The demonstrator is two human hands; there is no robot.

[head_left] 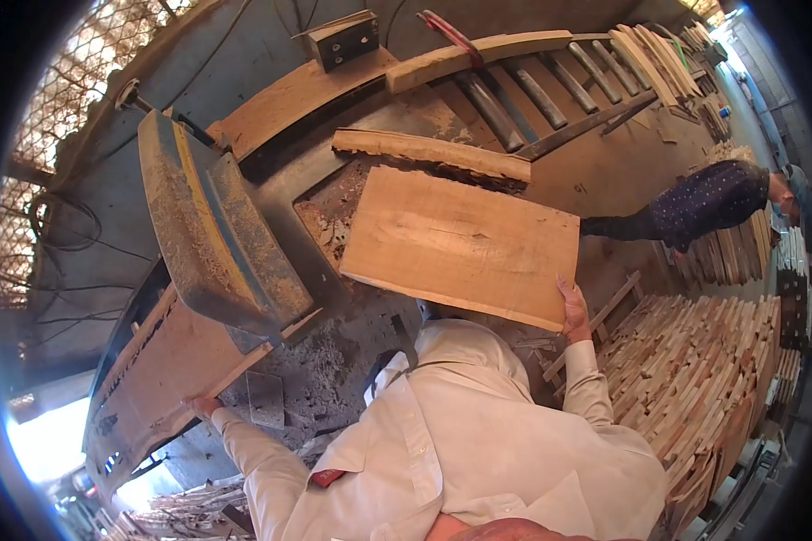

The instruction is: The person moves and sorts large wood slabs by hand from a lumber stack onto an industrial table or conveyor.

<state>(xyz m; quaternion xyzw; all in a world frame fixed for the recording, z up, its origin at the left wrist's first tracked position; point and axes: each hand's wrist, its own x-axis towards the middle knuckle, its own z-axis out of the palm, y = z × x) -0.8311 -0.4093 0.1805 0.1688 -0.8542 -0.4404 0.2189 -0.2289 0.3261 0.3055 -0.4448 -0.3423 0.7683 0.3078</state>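
A wide wooden board (460, 243) lies tilted in front of me, pale brown with a darker grain patch. At its near right corner my right hand (574, 311) grips it, thumb on the top face and the other fingers mostly hidden. To the left, my left hand (206, 406) rests at the near edge of a broad brown wooden slab (149, 379), fingers stretched onto it. Between the two stands a machine's sawdust-covered metal housing (212, 225) with a yellow stripe. A bark-edged strip of wood (433, 155) lies just beyond the wide board.
A roller conveyor (537, 95) runs off to the back right, with a curved timber and a red clamp (451, 36) beside it. Stacked wood strips (686, 379) fill the right side. A person in dark clothes (708, 206) stands at the far right. Sawdust (325, 370) covers the ground.
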